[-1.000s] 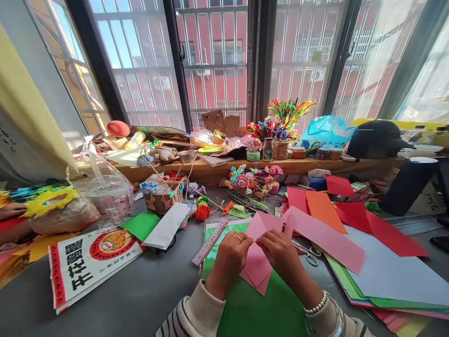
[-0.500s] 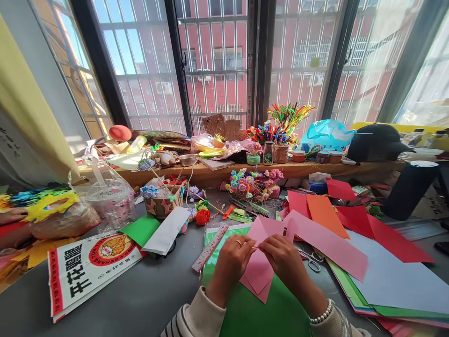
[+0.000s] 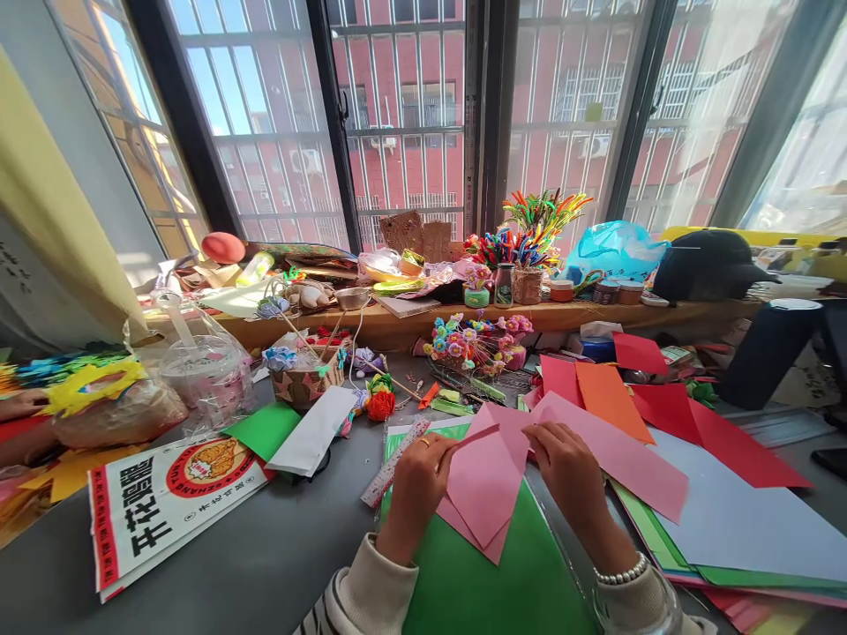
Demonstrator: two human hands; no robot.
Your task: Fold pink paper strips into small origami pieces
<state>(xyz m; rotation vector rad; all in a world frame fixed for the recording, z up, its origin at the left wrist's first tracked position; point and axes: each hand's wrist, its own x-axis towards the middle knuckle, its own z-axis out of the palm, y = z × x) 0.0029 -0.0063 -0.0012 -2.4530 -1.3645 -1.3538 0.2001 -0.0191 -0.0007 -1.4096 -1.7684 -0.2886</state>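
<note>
Pink paper [image 3: 486, 489] lies on a green sheet [image 3: 490, 586] between both grips; the left hand [image 3: 418, 481] pinches a slim pink strip [image 3: 482, 435] over it, the right hand [image 3: 574, 472] meets its upper right edge, hold unclear

The two hands, whose fingertips nearly met before, have drawn apart: the left hand [image 3: 420, 481] sits slightly left, a narrow pink paper edge [image 3: 477, 434] now showing at its fingertips, and the right hand [image 3: 570, 476] farther right, hiding the scissors. More folded pink paper [image 3: 486, 485] shows between them.
</note>
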